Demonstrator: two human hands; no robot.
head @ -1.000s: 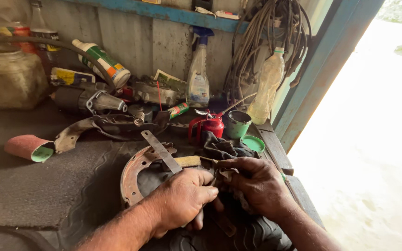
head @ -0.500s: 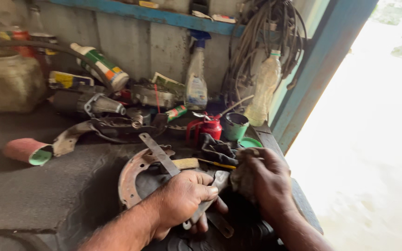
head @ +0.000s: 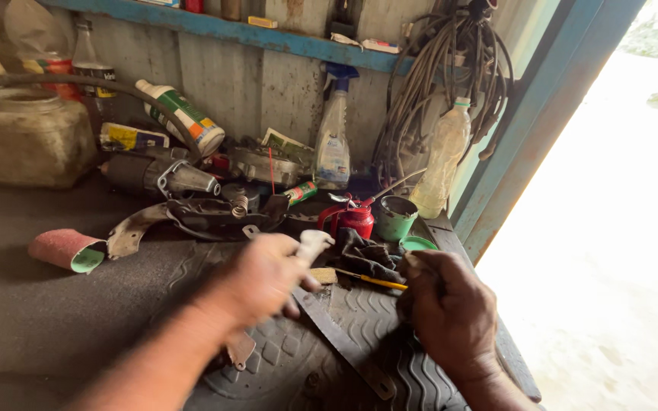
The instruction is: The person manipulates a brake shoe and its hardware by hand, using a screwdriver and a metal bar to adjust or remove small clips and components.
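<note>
Hands are working over a dark ribbed tyre (head: 390, 342) lying at the near right edge of the surface (head: 39, 304). The left hand (head: 260, 278), motion-blurred, is closing around what looks like a pale tool handle (head: 314, 243). The right hand (head: 447, 308) is curling its fingers, holding nothing visible, beside a flat metal strip (head: 340, 342) lying across the tyre.

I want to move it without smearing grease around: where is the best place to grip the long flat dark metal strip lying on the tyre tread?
Probably best to grip the long flat dark metal strip at its lower free end, coming from above. It lies flat and slanted on the black tyre tread; its upper end sits under the blurred left hand, and the right hand is beside it.
</note>
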